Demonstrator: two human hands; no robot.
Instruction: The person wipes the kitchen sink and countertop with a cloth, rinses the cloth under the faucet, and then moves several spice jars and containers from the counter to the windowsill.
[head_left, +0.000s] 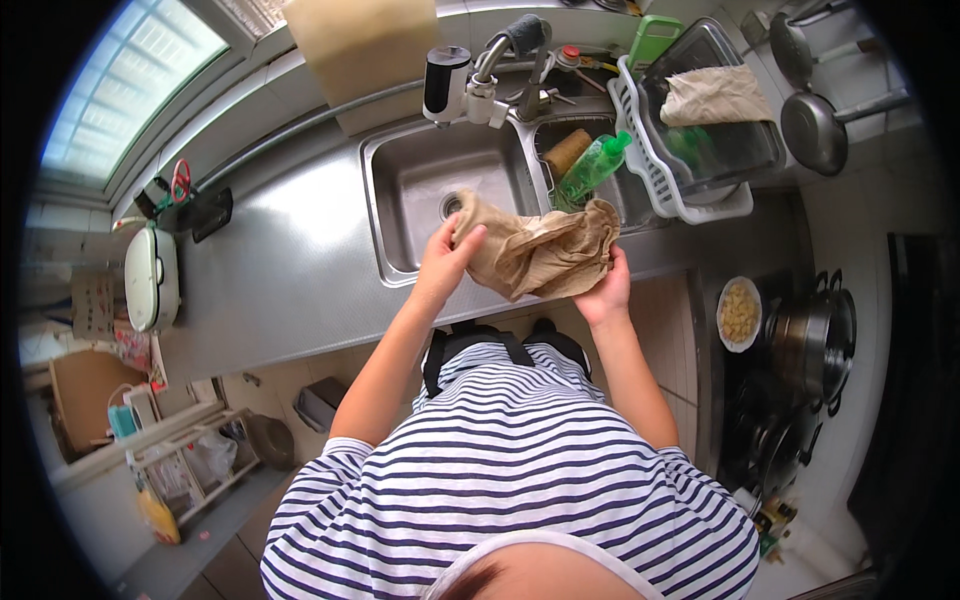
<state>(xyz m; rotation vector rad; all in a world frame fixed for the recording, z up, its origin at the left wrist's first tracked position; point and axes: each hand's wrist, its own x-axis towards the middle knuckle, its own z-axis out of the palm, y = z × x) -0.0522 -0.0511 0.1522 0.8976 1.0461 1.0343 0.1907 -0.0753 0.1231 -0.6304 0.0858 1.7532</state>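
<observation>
A crumpled tan cloth (551, 255) is stretched between my two hands over the front edge of the steel sink (420, 176). My left hand (448, 259) pinches its left end, with the thumb on top. At the right end, my right hand (606, 289) grips the cloth from below, its fingers partly hidden. Behind the cloth, a green pump bottle (592, 169) leans in the smaller right basin beside a brown rolled piece (568, 152). The faucet (484, 82), with a black-and-white unit on its spout, stands over the sink's back rim.
At right, a white plastic basket (660, 180) holds a dark clear-walled container with a beige cloth (716, 96) on it. Ladles (814, 131) hang beyond. A bowl of pale cubed food (739, 315) sits near a steel pot (814, 345). A white appliance (151, 277) stands on the left counter.
</observation>
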